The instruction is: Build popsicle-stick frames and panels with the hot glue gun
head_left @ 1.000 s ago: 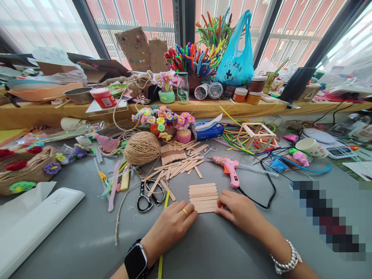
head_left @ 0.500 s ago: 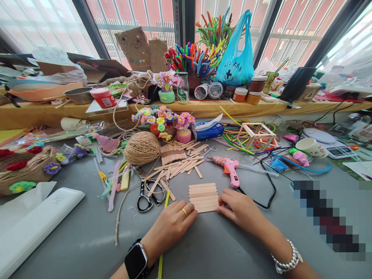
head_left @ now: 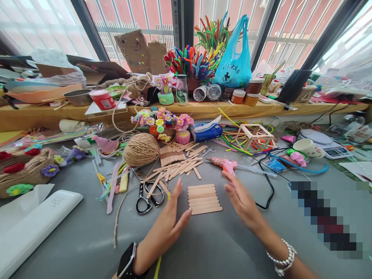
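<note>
Several wooden craft sticks (head_left: 204, 198) lie edge to edge in a flat row on the grey table, the nearest one jutting out to the right. Just left of the row is my left hand (head_left: 169, 220), fingers extended, thumb apart and close to the row's near left corner. My right hand (head_left: 238, 197) is held to the right of the row with its fingers stretched out. Neither hand holds anything. Behind the right fingertips lies a pink hot glue gun (head_left: 225, 164), its handle partly hidden by that hand.
Loose craft sticks (head_left: 184, 167) are scattered behind the row, beside a ball of twine (head_left: 141, 149). Black-handled scissors (head_left: 149, 197) lie left of my left hand. A stick frame (head_left: 254, 136) stands at the back right. A white power bank (head_left: 43, 232) lies at the left.
Both hands have come off the row of sticks and moved apart, fingers opening. The nearest stick now sticks out further to the right.
</note>
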`<state>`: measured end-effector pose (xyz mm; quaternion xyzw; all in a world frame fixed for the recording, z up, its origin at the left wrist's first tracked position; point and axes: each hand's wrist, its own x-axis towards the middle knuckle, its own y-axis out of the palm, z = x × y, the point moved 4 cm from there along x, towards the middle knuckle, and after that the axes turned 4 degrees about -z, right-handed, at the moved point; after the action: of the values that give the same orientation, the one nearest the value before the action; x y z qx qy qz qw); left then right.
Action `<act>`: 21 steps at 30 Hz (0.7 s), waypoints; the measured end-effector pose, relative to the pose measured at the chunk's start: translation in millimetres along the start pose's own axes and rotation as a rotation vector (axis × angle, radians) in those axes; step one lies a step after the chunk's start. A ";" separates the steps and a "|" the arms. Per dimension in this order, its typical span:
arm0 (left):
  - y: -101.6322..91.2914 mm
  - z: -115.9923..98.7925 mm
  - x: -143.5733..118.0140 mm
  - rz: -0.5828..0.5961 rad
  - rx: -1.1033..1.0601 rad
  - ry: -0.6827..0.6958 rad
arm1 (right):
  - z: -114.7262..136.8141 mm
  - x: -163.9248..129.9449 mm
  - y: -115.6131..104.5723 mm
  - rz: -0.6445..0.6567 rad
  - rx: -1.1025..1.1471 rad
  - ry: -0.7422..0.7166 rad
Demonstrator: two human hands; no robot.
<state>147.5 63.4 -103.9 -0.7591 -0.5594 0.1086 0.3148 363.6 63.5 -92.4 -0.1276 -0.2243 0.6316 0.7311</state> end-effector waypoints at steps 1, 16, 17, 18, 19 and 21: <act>3.1 -2.2 -0.9 -0.010 -0.132 -0.036 | -1.8 -1.6 3.5 -0.034 0.122 0.044; 14.6 -4.3 19.9 -0.207 -1.055 -0.478 | -4.5 -4.2 48.9 -0.092 0.969 0.370; 15.7 -3.5 20.2 -0.189 -1.018 -0.461 | -3.6 -3.6 49.9 -0.090 0.972 0.370; 16.7 -2.5 20.3 -0.175 -0.986 -0.446 | -3.1 -3.1 50.7 -0.091 0.973 0.366; 17.5 -1.4 20.3 -0.165 -0.964 -0.431 | -2.9 -2.8 51.4 -0.092 0.974 0.362; 18.6 -0.1 20.3 -0.142 -0.950 -0.395 | -3.7 -2.8 52.4 -0.092 0.973 0.360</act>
<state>169.1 78.7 -111.2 -0.7434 -0.6460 -0.0378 -0.1693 319.7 70.0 -120.7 0.1304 0.2194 0.5978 0.7599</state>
